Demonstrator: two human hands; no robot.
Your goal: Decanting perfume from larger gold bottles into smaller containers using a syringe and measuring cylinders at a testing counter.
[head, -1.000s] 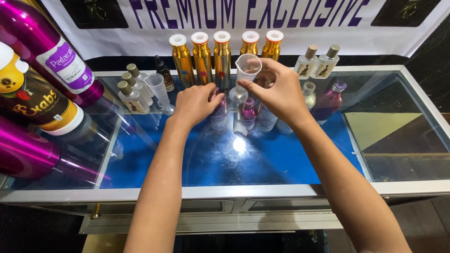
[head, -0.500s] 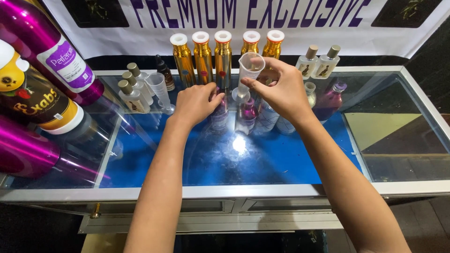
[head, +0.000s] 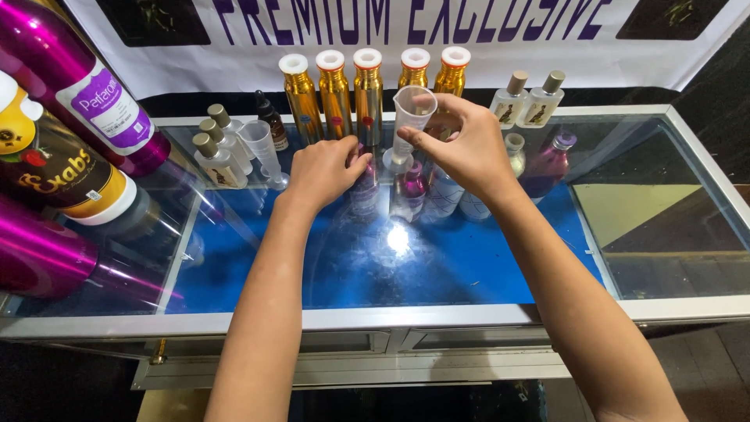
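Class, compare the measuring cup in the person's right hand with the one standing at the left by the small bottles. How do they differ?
The held measuring cup is gripped by the right hand; the standing measuring cup is untouched. The held one sits before the gold bottles; the other leans left. Both are clear plastic with a foot.

The measuring cup (head: 409,117) at upper centre is translucent, frosted plastic. Behind it, five gold bottles (head: 367,92) look like glossy metal with matt white caps. The counter top (head: 484,258) is smooth, reflective glass in a brushed metal frame. At upper left, a magenta bottle (head: 70,78) gleams metallic.
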